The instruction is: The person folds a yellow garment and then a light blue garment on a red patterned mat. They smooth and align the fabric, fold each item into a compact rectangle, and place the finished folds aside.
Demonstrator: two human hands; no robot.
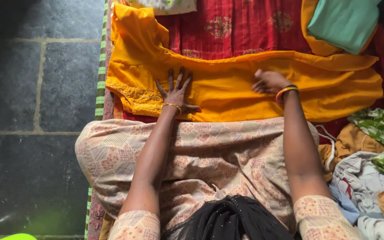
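Nearest us, our patterned lap (210, 155); beyond it we are pressing our left hand (177, 93), fingers spread, flat on the yellow garment (227, 84) lying across the red cloth (232, 26); our right hand (268, 82), loosely curled, is smoothing it.

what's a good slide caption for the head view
Both hands, left and right, press flat on a yellow garment.

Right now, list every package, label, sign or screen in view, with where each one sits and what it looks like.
None in view: no package, label, sign or screen.
Only cloth shows: a yellow garment spread flat under the left hand and right hand.
Red patterned cloth lies beyond it.
A folded green cloth sits at the top right.
A heap of mixed clothes lies at the right.
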